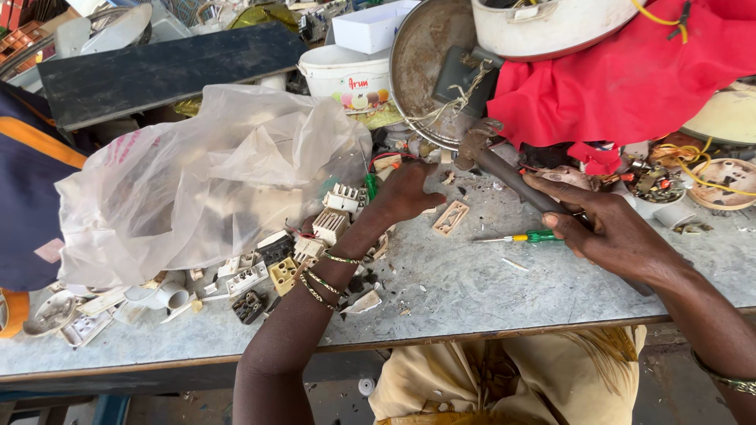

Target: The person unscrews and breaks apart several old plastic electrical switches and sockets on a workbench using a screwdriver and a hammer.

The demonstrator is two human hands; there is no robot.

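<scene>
Grey bench (472,291) w/ junk. My right hand (610,232) has fingers wrapped tight on hammer (504,169); left hand (405,193), fingers bent, pins small bit at hammer head. Best tap softly, keep fingers back.

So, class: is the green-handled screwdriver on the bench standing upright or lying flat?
Lying flat. The green-handled screwdriver rests on its side on the grey bench, shaft pointing left, just beside the right hand, which grips a hammer.
</scene>
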